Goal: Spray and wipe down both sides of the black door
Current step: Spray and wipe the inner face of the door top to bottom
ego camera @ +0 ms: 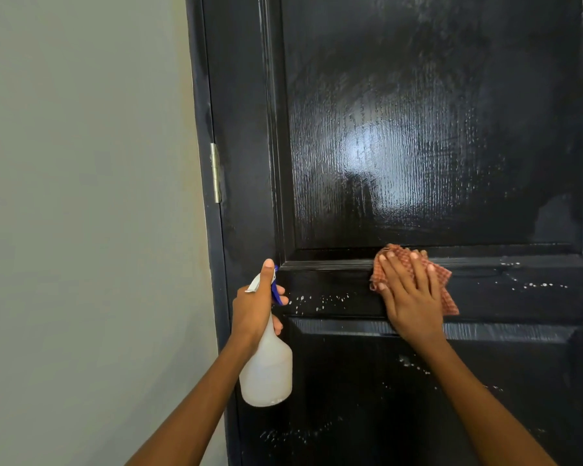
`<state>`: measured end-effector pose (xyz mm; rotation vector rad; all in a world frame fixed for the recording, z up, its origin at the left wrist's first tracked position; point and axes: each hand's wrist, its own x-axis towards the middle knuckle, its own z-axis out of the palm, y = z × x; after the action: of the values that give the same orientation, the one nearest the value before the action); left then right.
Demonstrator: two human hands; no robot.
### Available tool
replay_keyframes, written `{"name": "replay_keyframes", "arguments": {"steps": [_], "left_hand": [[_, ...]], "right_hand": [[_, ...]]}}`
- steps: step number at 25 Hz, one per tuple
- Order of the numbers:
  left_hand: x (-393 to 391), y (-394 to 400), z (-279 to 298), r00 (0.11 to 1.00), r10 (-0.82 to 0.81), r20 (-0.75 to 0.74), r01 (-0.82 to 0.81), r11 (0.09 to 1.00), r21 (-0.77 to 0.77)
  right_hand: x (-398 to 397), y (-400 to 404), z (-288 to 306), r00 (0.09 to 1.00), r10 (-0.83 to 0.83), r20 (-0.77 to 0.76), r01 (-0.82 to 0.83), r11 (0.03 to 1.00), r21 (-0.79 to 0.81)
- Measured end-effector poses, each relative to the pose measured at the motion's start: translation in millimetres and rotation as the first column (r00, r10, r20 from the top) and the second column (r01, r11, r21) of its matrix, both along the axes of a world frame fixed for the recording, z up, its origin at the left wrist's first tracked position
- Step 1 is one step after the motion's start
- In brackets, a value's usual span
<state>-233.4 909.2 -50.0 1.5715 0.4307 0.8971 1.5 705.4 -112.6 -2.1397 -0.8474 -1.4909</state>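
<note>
The black panelled door (418, 146) fills the right of the view, its upper panel wet and shiny. My left hand (253, 311) grips the neck of a white spray bottle (268, 371) with a blue trigger, held close to the door's left stile. My right hand (409, 294) presses a red checked cloth (446, 297) flat against the door's middle rail, fingers spread and straight. White spray droplets dot the rail on both sides of the cloth and the lower panel.
A pale grey-green wall (81, 196) takes up the left half. A metal hinge (215, 173) sits on the black door frame at the door's left edge.
</note>
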Motion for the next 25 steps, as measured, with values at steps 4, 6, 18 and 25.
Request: {"name": "replay_keyframes", "arguments": {"steps": [4,6,18,25], "left_hand": [[-5,3,3,1.000,0.001,0.011,-0.001,1.000,-0.001],[-9,7,4,1.000,0.025,0.006,-0.025,1.000,-0.007],[-3,14,86,0.991,0.055,0.120,-0.068,0.991,0.114],[12,19,108,0.994,0.057,0.092,-0.069,0.987,0.142]], "right_hand": [[-29,53,-5,0.994,0.051,-0.101,-0.043,0.996,0.076],[-36,82,-1,0.995,0.104,0.004,-0.104,0.991,-0.089],[-38,130,172,0.980,0.105,0.168,-0.098,0.994,-0.050],[-29,130,198,0.960,0.116,0.254,-0.102,0.992,-0.069]]}}
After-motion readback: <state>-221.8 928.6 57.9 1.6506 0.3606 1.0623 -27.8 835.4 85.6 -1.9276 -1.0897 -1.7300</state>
